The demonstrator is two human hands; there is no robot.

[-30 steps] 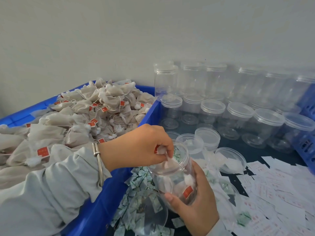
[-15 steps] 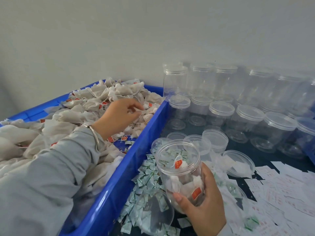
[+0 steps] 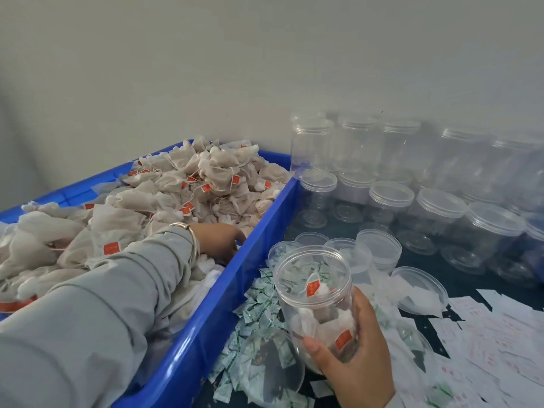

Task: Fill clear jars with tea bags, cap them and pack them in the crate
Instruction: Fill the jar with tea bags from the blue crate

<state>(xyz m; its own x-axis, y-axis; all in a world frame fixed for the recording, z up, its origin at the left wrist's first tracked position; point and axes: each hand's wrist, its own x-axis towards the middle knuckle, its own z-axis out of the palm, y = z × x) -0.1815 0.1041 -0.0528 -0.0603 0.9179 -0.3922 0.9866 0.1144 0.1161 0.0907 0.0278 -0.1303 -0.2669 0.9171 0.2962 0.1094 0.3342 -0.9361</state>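
A blue crate (image 3: 235, 290) on the left is heaped with beige tea bags (image 3: 206, 178) carrying red tags. My left hand (image 3: 220, 241) reaches low into the crate beside its right wall, fingers bent down among the bags; the fingertips are hidden, so a hold cannot be made out. My right hand (image 3: 353, 357) grips an uncapped clear jar (image 3: 315, 278) from below and behind, just right of the crate. The jar tilts a little toward the crate and has a few tea bags in its lower part.
Rows of empty capped clear jars (image 3: 388, 195) stand at the back right against the wall. Loose clear lids (image 3: 379, 245) lie behind the held jar. Small green-and-white sachets (image 3: 259, 304) and white paper slips (image 3: 485, 334) litter the dark tabletop.
My left hand left the jar's mouth, went to the far pile, then dropped to the crate's near right side. The jar stays in my right hand.
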